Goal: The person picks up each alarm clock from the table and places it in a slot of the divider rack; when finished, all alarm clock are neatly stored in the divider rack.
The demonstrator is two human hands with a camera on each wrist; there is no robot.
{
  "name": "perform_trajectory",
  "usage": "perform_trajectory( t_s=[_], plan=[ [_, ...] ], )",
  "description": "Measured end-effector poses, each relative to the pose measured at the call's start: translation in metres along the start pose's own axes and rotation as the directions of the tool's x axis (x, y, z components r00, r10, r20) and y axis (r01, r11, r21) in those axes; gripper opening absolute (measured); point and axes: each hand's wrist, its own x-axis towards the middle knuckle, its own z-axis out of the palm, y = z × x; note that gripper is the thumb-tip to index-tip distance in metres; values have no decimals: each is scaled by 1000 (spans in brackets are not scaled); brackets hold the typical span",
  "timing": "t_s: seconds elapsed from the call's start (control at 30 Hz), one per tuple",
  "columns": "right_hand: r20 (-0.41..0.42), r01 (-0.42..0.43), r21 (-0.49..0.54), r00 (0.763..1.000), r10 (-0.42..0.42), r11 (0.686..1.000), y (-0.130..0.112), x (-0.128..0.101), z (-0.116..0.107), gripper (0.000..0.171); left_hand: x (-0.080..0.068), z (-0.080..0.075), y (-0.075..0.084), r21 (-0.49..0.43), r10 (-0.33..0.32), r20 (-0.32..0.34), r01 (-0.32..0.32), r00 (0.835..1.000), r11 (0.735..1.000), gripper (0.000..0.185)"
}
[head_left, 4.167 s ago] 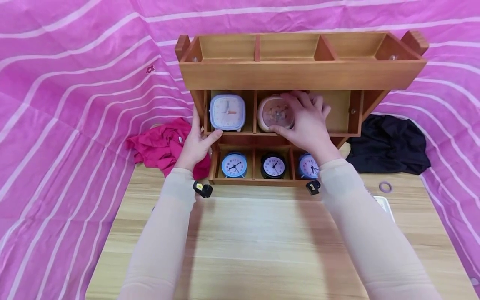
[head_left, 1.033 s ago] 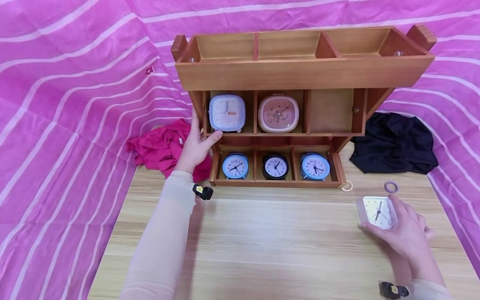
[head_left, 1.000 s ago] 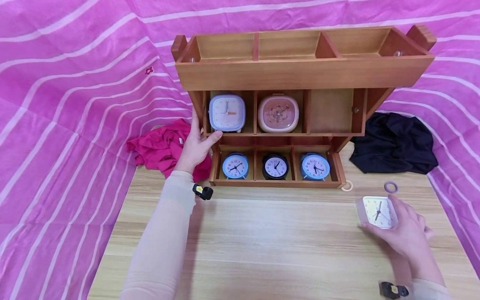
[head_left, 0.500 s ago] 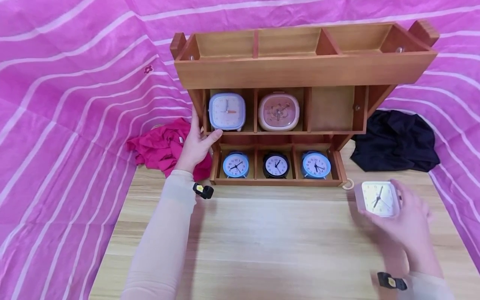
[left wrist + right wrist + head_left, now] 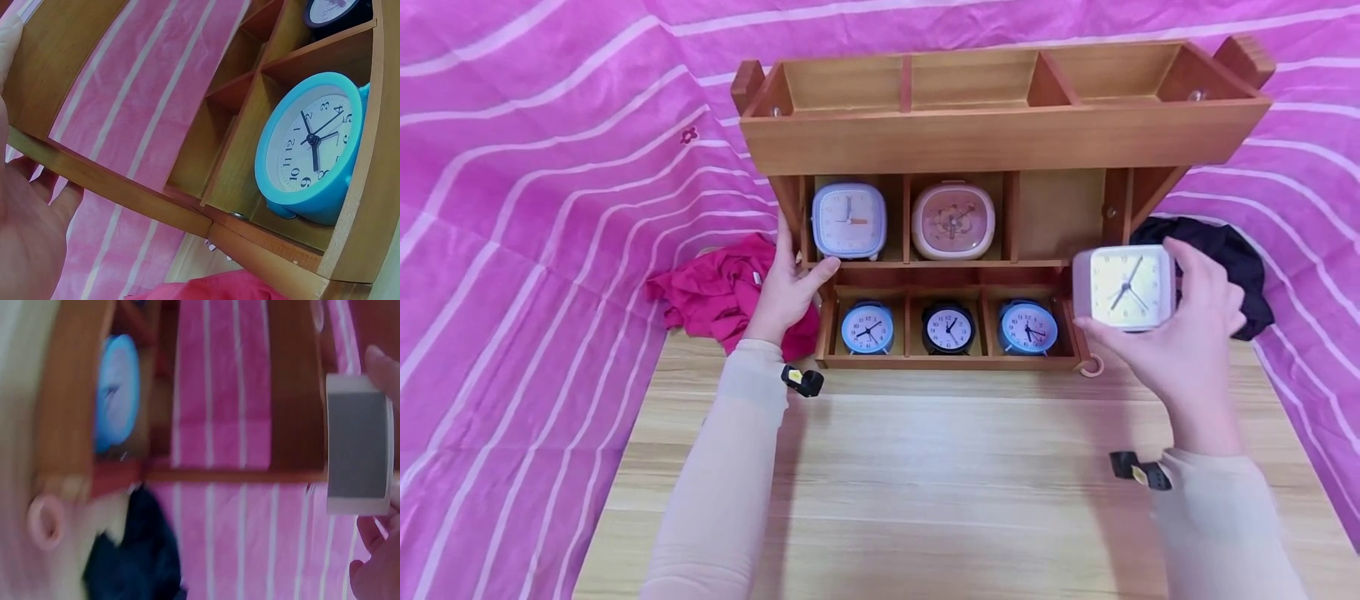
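My right hand point(image 5: 1187, 342) holds a white square alarm clock point(image 5: 1129, 287) by its sides, raised in front of the right end of the wooden shelf point(image 5: 1000, 142). In the right wrist view, the clock's grey side point(image 5: 357, 445) faces the camera. My left hand point(image 5: 786, 287) grips the shelf's left side, thumb in front and fingers behind. Beside that thumb, a lavender square clock point(image 5: 849, 221) stands in the middle tier's left compartment. A pink round-cornered clock point(image 5: 953, 221) fills the centre one; the right compartment point(image 5: 1060, 212) holds nothing.
Along the bottom tier sit a blue round clock point(image 5: 867, 328), a black one point(image 5: 948, 328) and another blue one point(image 5: 1028, 327). Red cloth point(image 5: 722, 292) lies left of the shelf, black cloth point(image 5: 1255, 292) to its right. A pale ring point(image 5: 1092, 366) lies by the bottom right corner.
My right hand left the pink clock in the centre compartment, took the white clock at the table's right side and lifted it toward the shelf. My left hand keeps its grip.
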Motion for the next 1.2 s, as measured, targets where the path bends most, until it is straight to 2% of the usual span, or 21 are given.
perform_trajectory(
  t_s=[0.17, 0.33, 0.43, 0.63, 0.73, 0.97, 1.07, 1.2],
  plan=[
    [-35, 0, 34, 999, 1, 999, -23, 20, 25, 118, 1, 1, -2, 15, 4, -8, -4, 1000, 1000, 107],
    [-72, 58, 65, 996, -54, 996, -35, 40, 46, 115, 4, 1, -2, 8, 3, 11, -3, 1000, 1000, 111],
    [-66, 76, 69, 995, -71, 995, -40, 51, 52, 114, 3, 1, 1, 3, -7, 18, 7, 1000, 1000, 111],
    [19, 60, 12, 998, -60, 998, -45, 66, 61, 114, 1, -2, 3, 44, -55, 12, 54, 998, 998, 110],
    [46, 41, -8, 998, -41, 999, -44, 70, 64, 116, 1, -3, 3, 38, -36, 8, 36, 999, 999, 110],
    [101, 60, -64, 993, -53, 996, -47, 74, 65, 116, 3, -3, 4, 1, -16, 0, 16, 1000, 1000, 110],
    [157, 36, -91, 987, -21, 995, -52, 74, 62, 116, 1, -3, 10, -1, -24, 11, 24, 1000, 1000, 109],
    [228, -7, -137, 973, 39, 991, -57, 74, 58, 117, -7, -2, 29, -2, -45, 27, 45, 999, 999, 107]
  ],
)
